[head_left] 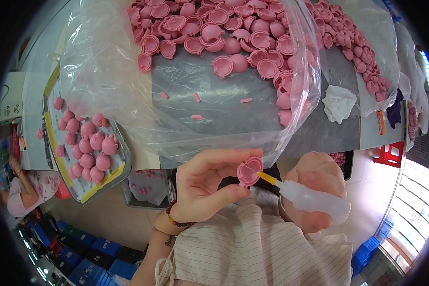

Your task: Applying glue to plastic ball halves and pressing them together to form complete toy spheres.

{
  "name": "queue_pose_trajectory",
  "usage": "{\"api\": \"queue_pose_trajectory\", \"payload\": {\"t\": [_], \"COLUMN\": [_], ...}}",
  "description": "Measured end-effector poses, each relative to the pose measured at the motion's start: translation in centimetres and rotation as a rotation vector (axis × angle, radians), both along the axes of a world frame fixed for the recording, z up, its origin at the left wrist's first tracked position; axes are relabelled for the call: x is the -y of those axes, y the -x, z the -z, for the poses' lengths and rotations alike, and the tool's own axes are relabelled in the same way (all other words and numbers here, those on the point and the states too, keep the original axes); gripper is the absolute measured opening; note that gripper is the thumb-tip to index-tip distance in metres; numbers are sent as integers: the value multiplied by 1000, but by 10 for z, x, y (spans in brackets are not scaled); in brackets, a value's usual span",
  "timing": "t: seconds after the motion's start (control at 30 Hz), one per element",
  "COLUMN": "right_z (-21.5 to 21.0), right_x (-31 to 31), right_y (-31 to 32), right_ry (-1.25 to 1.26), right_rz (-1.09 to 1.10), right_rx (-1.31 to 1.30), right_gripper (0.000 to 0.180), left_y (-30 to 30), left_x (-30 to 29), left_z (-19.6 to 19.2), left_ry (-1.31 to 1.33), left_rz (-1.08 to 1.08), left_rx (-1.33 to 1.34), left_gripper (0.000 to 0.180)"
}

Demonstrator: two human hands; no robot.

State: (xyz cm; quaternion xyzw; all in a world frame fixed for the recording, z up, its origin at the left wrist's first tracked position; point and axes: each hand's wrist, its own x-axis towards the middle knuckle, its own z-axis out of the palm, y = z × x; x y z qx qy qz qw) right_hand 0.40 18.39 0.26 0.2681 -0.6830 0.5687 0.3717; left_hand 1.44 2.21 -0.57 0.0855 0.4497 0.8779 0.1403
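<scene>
Between the thumb and fingers of my left hand (206, 183) is a pink plastic half-shell (247, 172), its hollow side turned toward the bottle. My right hand (314, 183) grips a translucent squeeze bottle (314, 200) with a yellow nozzle (267, 178). The thin needle tip reaches into the hollow of the half-shell; whether it touches the wall I cannot tell. Beyond my hands, a heap of pink half-shells (214, 33) lies on clear plastic sheeting (114, 95). A few small pink pieces (197, 97) lie on the grey table top (186, 78).
At the left, a yellow-edged tray (124, 157) bears several closed pink balls (86, 145). A crumpled white cloth (339, 102) and an orange-handled tool (381, 123) lie at the right, near a second heap of shells (357, 52). Another person's arm (27, 186) shows at far left.
</scene>
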Motion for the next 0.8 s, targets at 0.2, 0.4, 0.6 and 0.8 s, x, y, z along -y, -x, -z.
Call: {"api": "queue_pose_trajectory", "payload": {"t": [0.2,0.4,0.6,0.8], "right_z": [-1,-4,6,5], "right_x": [1,-3,0,-66], "right_y": [0,-2,1,18], "right_ry": [17,1,160,382], "right_rz": [55,13,-57,422], "right_rx": [14,53,25,117], "right_gripper": [62,52,57,45], "left_y": [0,-1,-1,5], "left_x": [2,6,7,8], "left_z": [3,5,5,16], "left_ry": [43,240,307,-368], "left_rz": [-2,-61,-71,114], "left_rx": [-98,-305,-325,-130], "left_gripper": [46,45,43,42]}}
